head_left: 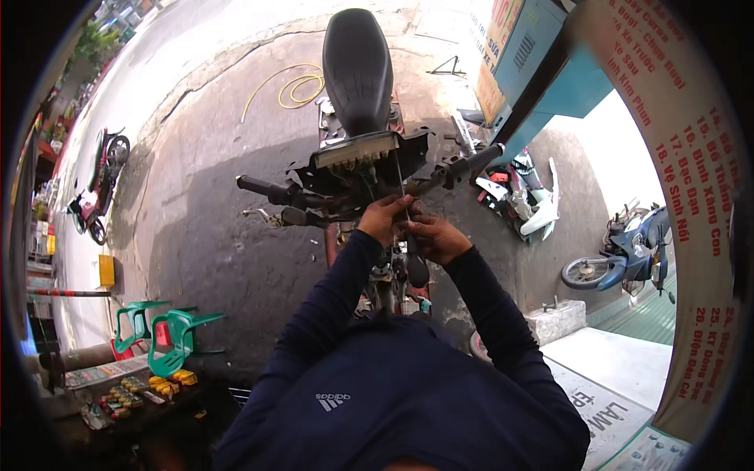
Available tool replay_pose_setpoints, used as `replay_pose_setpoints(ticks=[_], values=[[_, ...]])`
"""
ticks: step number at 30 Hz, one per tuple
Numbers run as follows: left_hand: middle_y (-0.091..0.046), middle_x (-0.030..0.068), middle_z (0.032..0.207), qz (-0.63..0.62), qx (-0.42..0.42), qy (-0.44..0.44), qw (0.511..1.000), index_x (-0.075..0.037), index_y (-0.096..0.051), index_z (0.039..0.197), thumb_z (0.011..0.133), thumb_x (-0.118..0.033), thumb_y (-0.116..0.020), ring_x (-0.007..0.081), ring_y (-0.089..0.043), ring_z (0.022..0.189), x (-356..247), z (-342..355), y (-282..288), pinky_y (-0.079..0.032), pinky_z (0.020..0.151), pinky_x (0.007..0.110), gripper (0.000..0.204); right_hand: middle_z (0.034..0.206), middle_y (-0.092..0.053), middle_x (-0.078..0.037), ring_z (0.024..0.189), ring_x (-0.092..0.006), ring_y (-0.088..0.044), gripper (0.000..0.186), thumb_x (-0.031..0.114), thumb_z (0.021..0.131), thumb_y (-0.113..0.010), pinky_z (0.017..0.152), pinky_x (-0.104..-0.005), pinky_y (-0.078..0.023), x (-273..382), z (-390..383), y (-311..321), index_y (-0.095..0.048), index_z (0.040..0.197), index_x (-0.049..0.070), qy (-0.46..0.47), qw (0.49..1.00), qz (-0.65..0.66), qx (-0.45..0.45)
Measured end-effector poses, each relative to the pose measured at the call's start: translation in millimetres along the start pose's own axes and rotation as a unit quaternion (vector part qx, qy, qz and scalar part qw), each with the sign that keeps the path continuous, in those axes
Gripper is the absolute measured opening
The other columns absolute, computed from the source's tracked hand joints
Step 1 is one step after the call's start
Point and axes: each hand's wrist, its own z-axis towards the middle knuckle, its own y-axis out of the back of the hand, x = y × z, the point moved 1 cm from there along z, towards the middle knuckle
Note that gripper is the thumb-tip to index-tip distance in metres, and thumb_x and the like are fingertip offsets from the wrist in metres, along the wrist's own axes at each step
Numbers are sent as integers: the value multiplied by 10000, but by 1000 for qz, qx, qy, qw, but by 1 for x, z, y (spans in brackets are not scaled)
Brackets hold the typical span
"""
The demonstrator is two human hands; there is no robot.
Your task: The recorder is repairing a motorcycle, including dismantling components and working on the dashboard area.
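In front of me stands a partly stripped motorbike, its long black seat [357,71] pointing away from me. Its handlebar has a left grip [267,188] and a right grip [475,162], with an open dark cowl [357,153] between them. A thin, light cable [399,169] runs down from the cowl to my hands. My left hand [383,218] is closed on it, with thumb and fingers pinched. Just below and to the right, my right hand [441,238] pinches it too. A dark rounded thing [417,272] sits below my right fingers; its kind is unclear.
A yellow hose [302,90] lies coiled on the ground beyond. White and red bike parts [522,192] are heaped at the right, near a parked blue motorbike [628,251]. Green plastic chairs [174,345] stand at the lower left. A red motorbike [102,177] is farther left.
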Motion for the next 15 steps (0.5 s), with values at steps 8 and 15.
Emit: replay_pose_setpoints(ticks=[8, 15], values=[[-666, 87, 930, 12, -13, -21, 1000, -20, -590, 1042, 900, -217, -611, 150, -634, 778, 6, 7, 4, -484, 592, 239, 244, 806, -605, 65, 532, -11, -464, 113, 184, 931, -562, 452, -181, -350, 8, 8, 11, -581, 1013, 109, -15, 1000, -3, 19], [-662, 49, 925, 348, -119, -289, 884, -38, -629, 977, 863, -193, -668, 114, -611, 786, -7, -28, 13, -471, 659, 260, 196, 749, -572, 80, 516, -2, -401, 151, 160, 925, -569, 444, -175, -313, 9, 17, 18, -620, 1048, 89, 5, 1000, -17, 5]])
